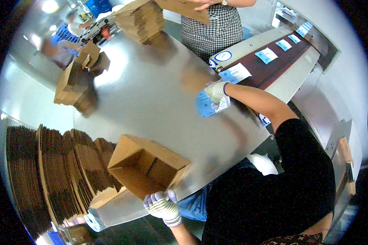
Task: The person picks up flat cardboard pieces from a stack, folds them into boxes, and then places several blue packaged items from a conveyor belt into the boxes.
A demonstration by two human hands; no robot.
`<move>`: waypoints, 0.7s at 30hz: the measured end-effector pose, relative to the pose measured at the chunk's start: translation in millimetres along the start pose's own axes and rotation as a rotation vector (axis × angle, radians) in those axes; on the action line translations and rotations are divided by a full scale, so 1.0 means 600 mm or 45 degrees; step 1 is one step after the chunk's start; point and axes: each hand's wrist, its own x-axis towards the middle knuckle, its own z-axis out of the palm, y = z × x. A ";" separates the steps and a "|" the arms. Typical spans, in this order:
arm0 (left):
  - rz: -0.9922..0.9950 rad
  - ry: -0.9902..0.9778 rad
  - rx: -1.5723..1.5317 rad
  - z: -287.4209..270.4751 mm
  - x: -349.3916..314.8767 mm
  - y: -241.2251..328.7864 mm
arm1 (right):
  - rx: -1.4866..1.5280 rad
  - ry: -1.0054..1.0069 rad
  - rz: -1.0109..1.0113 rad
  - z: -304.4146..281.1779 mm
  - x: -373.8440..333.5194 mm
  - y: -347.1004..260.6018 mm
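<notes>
My left hand [164, 207], in a striped knit glove, has its fingers curled over the near rim of an open cardboard box [178, 161]. The box lies tilted on the metal table with its opening toward me, and its inside looks bare. My right hand [217, 91], gloved the same way, is closed on blue and white packets [206, 107] at the table's right edge. Its fingertips are partly hidden. Just beyond it, another blue and white packet [236, 73] sits at the end of the conveyor belt [255, 73].
More packets [266, 55] lie spaced along the belt. Stacks of flattened cardboard [57, 171] stand at the left, with more cardboard piles [139, 20] at the far side of the metal table [151, 98]. A person in a checked apron [212, 30] holds cardboard across from me; others work far left.
</notes>
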 end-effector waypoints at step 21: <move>0.037 -0.068 0.014 -0.006 -0.001 0.046 | 0.422 -0.420 -0.344 0.130 -0.126 -0.210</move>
